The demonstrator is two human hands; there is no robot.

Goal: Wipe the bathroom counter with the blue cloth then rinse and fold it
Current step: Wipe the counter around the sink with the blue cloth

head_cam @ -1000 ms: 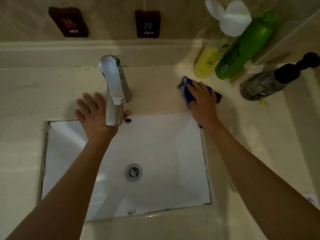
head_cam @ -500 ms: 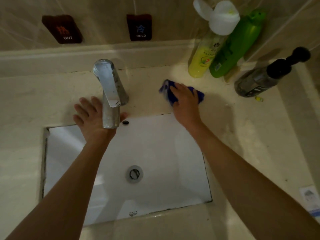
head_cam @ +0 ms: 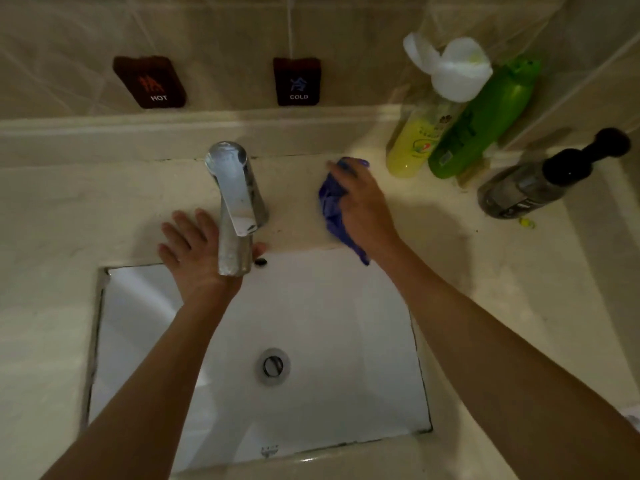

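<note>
The crumpled blue cloth (head_cam: pixel 330 206) lies on the beige counter (head_cam: pixel 450 271) just right of the faucet, one corner hanging over the sink's back edge. My right hand (head_cam: pixel 362 206) lies on top of it and presses it down with the fingers stretched toward the wall. Most of the cloth is hidden under the palm. My left hand (head_cam: pixel 188 251) rests flat on the counter left of the faucet, fingers spread, partly hidden behind the spout.
A chrome faucet (head_cam: pixel 235 202) stands at the back of the white sink (head_cam: pixel 346 323). At the back right are a yellow bottle (head_cam: pixel 415 147), a green bottle (head_cam: pixel 481 123) and a dark pump bottle (head_cam: pixel 530 185). HOT and COLD signs hang on the wall.
My right hand has slid the blue cloth leftward along the counter, away from the bottles and toward the faucet. My left hand has stayed in place.
</note>
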